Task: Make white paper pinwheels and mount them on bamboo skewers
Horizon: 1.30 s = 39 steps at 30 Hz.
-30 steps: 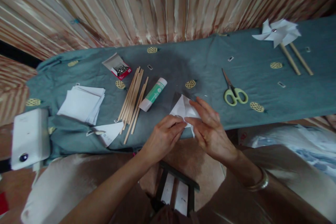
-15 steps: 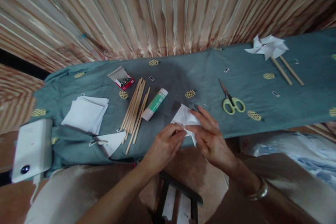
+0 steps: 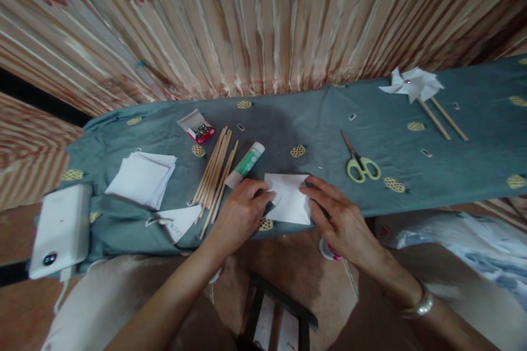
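A white sheet of paper lies near the front edge of the cloth-covered table, creased, with a small flap lifted at its left side. My left hand pinches that flap between thumb and fingers. On the other side, my right hand grips the paper's right edge with thumb and fingertips. A glue stick with a green label lies just beyond my left hand, alongside several wooden sticks. To the right are scissors with light green handles, their blades pointing away from me.
A stack of white paper and a cut paper piece lie left. Behind the sticks is an open box of metal pins. Paper pinwheels on sticks lie far right. A white device with a cable sits at the left edge.
The paper has gone from bunched between my fingers to spread flatter on the cloth. My hands have moved apart, the left one leftward. The view has shifted slightly.
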Each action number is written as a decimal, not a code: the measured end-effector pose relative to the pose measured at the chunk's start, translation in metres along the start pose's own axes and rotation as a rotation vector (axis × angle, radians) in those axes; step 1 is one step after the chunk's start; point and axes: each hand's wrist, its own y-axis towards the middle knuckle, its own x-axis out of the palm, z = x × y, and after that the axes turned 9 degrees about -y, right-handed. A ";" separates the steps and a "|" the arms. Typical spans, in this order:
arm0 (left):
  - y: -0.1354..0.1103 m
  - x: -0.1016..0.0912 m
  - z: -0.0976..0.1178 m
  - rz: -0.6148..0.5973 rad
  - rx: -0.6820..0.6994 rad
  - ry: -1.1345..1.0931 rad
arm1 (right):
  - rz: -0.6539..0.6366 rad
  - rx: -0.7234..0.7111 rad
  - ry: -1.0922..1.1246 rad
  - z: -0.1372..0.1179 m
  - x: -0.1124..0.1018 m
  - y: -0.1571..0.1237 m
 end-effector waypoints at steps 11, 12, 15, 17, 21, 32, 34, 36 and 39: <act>-0.004 0.008 -0.002 0.020 -0.038 -0.105 | 0.009 -0.021 -0.082 0.003 0.001 0.000; -0.004 0.008 -0.002 0.034 -0.047 -0.129 | 0.008 -0.018 -0.080 0.003 0.001 0.000; -0.004 0.007 -0.001 0.067 -0.088 -0.202 | 0.009 -0.003 -0.065 0.002 0.000 0.000; -0.004 0.004 0.003 0.077 -0.112 -0.220 | 0.008 -0.002 -0.060 0.002 -0.001 0.000; -0.003 0.001 0.013 0.066 -0.076 -0.180 | -0.001 -0.010 -0.052 0.001 -0.001 -0.001; -0.003 0.009 0.023 -0.074 0.045 -0.014 | -0.019 -0.047 -0.017 -0.002 -0.002 -0.003; -0.002 0.009 0.024 -0.073 0.059 0.002 | -0.028 -0.041 0.018 -0.002 -0.003 -0.003; -0.002 0.009 0.025 -0.082 0.067 0.011 | -0.049 -0.031 0.059 -0.001 -0.005 -0.003; -0.002 0.009 0.025 -0.080 0.071 0.016 | -0.090 -0.035 0.112 0.001 -0.008 -0.003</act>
